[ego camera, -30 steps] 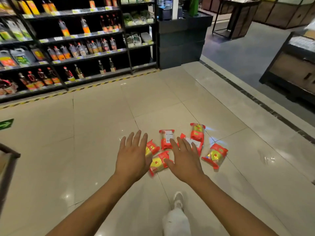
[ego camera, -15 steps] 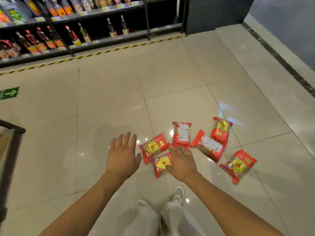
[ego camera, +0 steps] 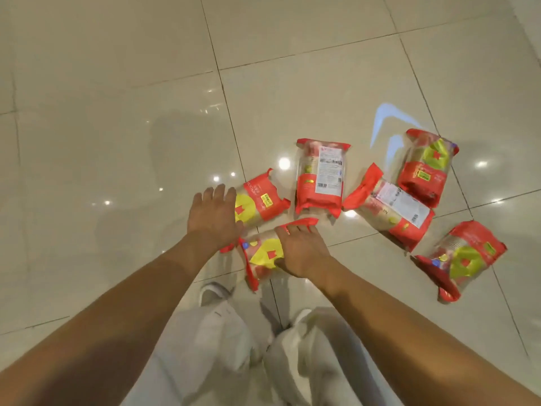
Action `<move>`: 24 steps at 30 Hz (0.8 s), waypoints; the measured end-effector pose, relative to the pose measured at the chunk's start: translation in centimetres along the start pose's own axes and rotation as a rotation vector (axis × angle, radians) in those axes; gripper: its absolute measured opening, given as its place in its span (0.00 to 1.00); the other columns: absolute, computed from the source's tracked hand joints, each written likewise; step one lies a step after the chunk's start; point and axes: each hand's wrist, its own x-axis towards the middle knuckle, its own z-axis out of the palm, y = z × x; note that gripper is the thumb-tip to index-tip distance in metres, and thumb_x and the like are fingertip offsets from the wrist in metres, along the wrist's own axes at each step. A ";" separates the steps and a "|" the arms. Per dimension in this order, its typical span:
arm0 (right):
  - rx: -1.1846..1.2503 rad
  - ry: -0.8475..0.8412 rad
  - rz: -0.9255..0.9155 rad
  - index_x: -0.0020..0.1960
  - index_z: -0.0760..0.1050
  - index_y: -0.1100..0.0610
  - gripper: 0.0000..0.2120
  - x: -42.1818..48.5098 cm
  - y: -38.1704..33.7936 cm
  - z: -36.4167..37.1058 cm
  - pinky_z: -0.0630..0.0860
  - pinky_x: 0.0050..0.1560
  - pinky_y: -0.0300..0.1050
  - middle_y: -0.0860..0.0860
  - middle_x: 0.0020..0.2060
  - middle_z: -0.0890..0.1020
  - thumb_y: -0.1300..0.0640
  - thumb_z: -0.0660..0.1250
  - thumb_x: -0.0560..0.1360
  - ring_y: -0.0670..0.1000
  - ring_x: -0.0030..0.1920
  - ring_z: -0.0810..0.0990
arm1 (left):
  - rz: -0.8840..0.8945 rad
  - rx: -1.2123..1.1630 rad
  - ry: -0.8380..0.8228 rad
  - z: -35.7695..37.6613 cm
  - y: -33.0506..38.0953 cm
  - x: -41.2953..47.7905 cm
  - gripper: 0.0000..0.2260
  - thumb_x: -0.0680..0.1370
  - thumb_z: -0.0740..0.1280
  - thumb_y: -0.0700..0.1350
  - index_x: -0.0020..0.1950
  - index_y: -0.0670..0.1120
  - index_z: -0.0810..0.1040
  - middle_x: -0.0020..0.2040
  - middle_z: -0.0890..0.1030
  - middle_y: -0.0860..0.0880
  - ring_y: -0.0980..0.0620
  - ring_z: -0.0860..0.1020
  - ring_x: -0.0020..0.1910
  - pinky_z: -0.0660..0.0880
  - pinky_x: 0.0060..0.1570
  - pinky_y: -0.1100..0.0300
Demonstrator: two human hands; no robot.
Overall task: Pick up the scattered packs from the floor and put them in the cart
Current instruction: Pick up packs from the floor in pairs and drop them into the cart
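Several red-and-clear packs lie on the glossy tiled floor. The nearest pack lies under my right hand, whose fingers curl over its red far end while the thumb presses on its yellow label. My left hand is spread open over the left edge of a second pack. Further right lie a label-up pack, a slanted pack, a far pack and a pack at the right. The cart is out of view.
My legs in white trousers and white shoes stand just below the nearest pack. Beige floor tiles with dark seams stretch all around, with bright light reflections on them.
The view has tipped down and closer, so the shelves and cart edge have left the frame. Both hands have dropped onto the packs; my right hand now grips the nearest one.
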 end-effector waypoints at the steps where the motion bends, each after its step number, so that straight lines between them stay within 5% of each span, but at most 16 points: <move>1: -0.012 -0.020 -0.010 0.78 0.61 0.54 0.36 2.8 0.4 1.5 0.65 0.71 0.57 0.57 0.72 0.72 0.39 0.67 0.77 0.60 0.72 0.69 | 0.005 -0.003 -0.018 2.0 0.1 2.6 0.36 0.78 0.64 0.60 0.81 0.46 0.57 0.81 0.61 0.43 0.41 0.62 0.78 0.61 0.74 0.46; 7: -0.148 -0.231 -0.044 0.78 0.63 0.53 0.38 17.6 2.1 7.3 0.63 0.73 0.60 0.56 0.73 0.73 0.46 0.75 0.73 0.60 0.74 0.70 | -0.025 -0.189 -0.115 11.7 -0.7 16.9 0.40 0.74 0.72 0.58 0.80 0.45 0.58 0.78 0.65 0.42 0.39 0.66 0.74 0.68 0.69 0.45; 10: -0.222 -0.244 -0.031 0.80 0.61 0.52 0.32 22.5 1.5 9.7 0.57 0.78 0.61 0.56 0.78 0.65 0.48 0.67 0.79 0.60 0.79 0.62 | -0.043 -0.276 -0.187 14.7 -1.4 22.0 0.46 0.70 0.78 0.56 0.80 0.45 0.58 0.76 0.67 0.41 0.39 0.68 0.73 0.71 0.68 0.44; 12: -0.104 -0.314 -0.034 0.81 0.61 0.54 0.32 24.5 0.6 12.6 0.63 0.77 0.52 0.57 0.79 0.63 0.48 0.66 0.80 0.55 0.76 0.67 | -0.028 -0.355 -0.245 16.3 -1.8 24.5 0.49 0.68 0.81 0.53 0.80 0.43 0.58 0.75 0.69 0.40 0.39 0.70 0.72 0.73 0.67 0.45; 13: -0.060 -0.280 -0.023 0.79 0.63 0.57 0.30 25.3 0.5 14.5 0.73 0.68 0.38 0.58 0.78 0.67 0.50 0.65 0.81 0.48 0.67 0.75 | -0.018 -0.406 -0.277 16.9 -2.0 25.4 0.49 0.68 0.81 0.51 0.81 0.43 0.57 0.75 0.70 0.40 0.39 0.71 0.71 0.73 0.66 0.47; 14: -0.039 -0.193 -0.007 0.77 0.64 0.62 0.26 25.8 0.2 16.0 0.75 0.48 0.23 0.60 0.74 0.71 0.55 0.63 0.82 0.39 0.52 0.77 | -0.020 -0.455 -0.311 17.6 -2.3 26.2 0.48 0.69 0.80 0.50 0.81 0.43 0.56 0.74 0.71 0.41 0.40 0.73 0.70 0.74 0.65 0.49; 15: 0.122 -0.151 0.090 0.75 0.66 0.65 0.21 25.9 -0.3 17.2 0.70 0.32 0.20 0.61 0.70 0.74 0.60 0.59 0.83 0.34 0.40 0.73 | -0.028 -0.498 -0.339 18.1 -2.6 26.6 0.47 0.69 0.80 0.51 0.80 0.44 0.57 0.73 0.73 0.42 0.41 0.74 0.69 0.74 0.64 0.50; 16: 0.261 -0.155 0.097 0.73 0.67 0.66 0.20 25.7 -0.6 18.1 0.68 0.29 0.22 0.61 0.66 0.77 0.62 0.51 0.84 0.31 0.35 0.71 | -0.032 -0.538 -0.357 18.6 -3.0 26.9 0.45 0.68 0.80 0.52 0.79 0.44 0.60 0.71 0.75 0.43 0.42 0.76 0.67 0.75 0.64 0.50; 18: 0.015 -0.077 -0.045 0.71 0.71 0.63 0.29 25.3 0.1 18.1 0.74 0.43 0.29 0.56 0.59 0.79 0.53 0.38 0.84 0.31 0.42 0.78 | -0.003 -0.574 -0.370 19.4 -3.3 26.9 0.40 0.65 0.81 0.55 0.73 0.46 0.69 0.67 0.78 0.45 0.44 0.78 0.63 0.76 0.64 0.50; 20: 0.057 -0.185 -0.002 0.72 0.73 0.55 0.19 24.1 0.4 16.4 0.73 0.61 0.47 0.55 0.65 0.78 0.52 0.55 0.85 0.50 0.64 0.77 | 0.014 -0.616 -0.375 19.8 -3.3 26.4 0.33 0.66 0.83 0.53 0.67 0.47 0.75 0.62 0.81 0.47 0.44 0.80 0.60 0.76 0.63 0.51; 22: -0.056 -0.305 0.043 0.74 0.71 0.53 0.22 23.1 0.7 15.2 0.70 0.65 0.53 0.57 0.69 0.74 0.51 0.65 0.81 0.58 0.70 0.70 | -0.040 -0.693 -0.315 20.1 -3.6 25.3 0.30 0.64 0.83 0.53 0.61 0.47 0.74 0.55 0.80 0.48 0.45 0.80 0.54 0.78 0.55 0.53; 24: -0.130 -0.255 0.040 0.73 0.69 0.55 0.23 21.6 1.0 14.9 0.69 0.65 0.56 0.57 0.69 0.74 0.54 0.67 0.79 0.60 0.70 0.69 | -0.161 -0.742 -0.174 19.9 -4.1 23.0 0.31 0.64 0.81 0.54 0.57 0.45 0.69 0.51 0.77 0.49 0.47 0.78 0.48 0.74 0.47 0.55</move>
